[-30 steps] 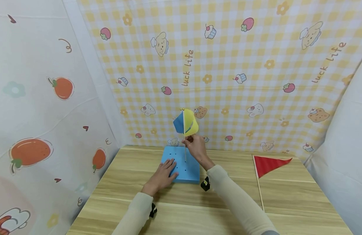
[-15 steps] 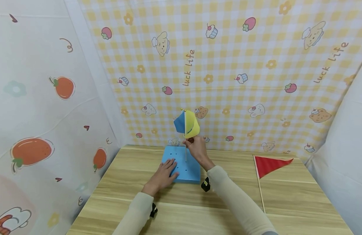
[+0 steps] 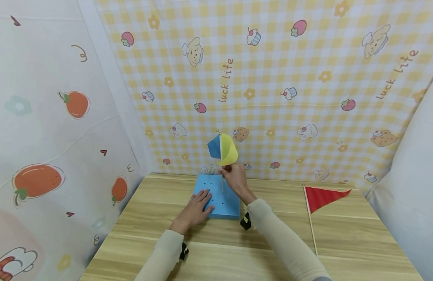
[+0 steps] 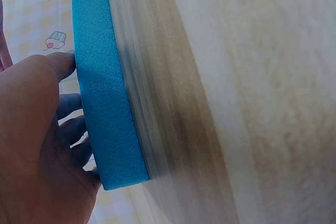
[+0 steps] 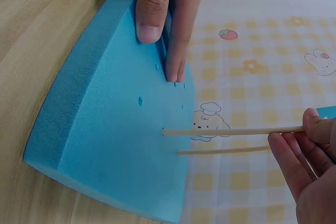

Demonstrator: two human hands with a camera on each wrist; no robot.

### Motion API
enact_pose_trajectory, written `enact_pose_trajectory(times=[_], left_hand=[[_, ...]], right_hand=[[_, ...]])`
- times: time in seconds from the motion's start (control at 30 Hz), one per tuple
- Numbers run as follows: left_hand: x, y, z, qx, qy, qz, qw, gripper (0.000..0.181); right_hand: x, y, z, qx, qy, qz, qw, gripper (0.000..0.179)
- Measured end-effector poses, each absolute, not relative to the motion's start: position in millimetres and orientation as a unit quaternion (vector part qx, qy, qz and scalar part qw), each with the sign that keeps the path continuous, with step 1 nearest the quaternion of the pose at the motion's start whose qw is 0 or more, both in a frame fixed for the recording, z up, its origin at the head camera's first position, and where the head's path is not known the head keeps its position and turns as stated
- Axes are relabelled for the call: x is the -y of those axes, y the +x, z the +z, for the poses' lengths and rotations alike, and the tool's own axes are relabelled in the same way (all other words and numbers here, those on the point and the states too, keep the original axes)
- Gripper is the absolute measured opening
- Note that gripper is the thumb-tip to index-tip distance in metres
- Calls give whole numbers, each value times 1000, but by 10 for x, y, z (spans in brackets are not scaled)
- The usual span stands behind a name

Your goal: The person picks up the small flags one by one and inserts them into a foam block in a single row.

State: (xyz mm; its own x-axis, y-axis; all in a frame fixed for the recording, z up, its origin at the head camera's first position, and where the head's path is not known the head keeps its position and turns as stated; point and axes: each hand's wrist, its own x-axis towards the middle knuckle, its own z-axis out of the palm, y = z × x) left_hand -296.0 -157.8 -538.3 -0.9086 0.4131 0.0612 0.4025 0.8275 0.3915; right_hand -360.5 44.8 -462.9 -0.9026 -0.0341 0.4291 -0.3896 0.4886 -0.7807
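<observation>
A blue foam block (image 3: 226, 208) with several small holes lies on the table. My left hand (image 3: 194, 207) rests on its left side with fingers spread; in the left wrist view the thumb and fingers show beside the block's edge. My right hand (image 3: 235, 178) pinches the thin wooden stick (image 5: 236, 131) of a yellow flag (image 3: 229, 150) between thumb and fingers. The stick's lower end is right at a hole in the block. Behind it, a second stick (image 5: 226, 151) stands in the block. A blue flag (image 3: 214, 148) shows just left of the yellow one.
A red triangular flag (image 3: 321, 198) on a wooden stick lies on the table at the right. A yellow checked cloth (image 3: 269, 113) hangs behind the table, and a white printed cloth (image 3: 107, 97) at the left.
The yellow flag has come down slightly and its cloth has turned and curled a little, with its stick's end now at the hole. The left hand stays on the block.
</observation>
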Motion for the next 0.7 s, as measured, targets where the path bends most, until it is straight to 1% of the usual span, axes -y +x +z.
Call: enact_pose_trajectory(times=[0.5,0.7], left_hand=[[1574,-2968,-5391,-957,209,201,18,62],[1570,-2966,-5391,-957,207,201,18,62]], right_hand=[[-436,-3580,-4642,848,113,492,161,10],[-442,-3588,-4654,846,114,495,162,11]])
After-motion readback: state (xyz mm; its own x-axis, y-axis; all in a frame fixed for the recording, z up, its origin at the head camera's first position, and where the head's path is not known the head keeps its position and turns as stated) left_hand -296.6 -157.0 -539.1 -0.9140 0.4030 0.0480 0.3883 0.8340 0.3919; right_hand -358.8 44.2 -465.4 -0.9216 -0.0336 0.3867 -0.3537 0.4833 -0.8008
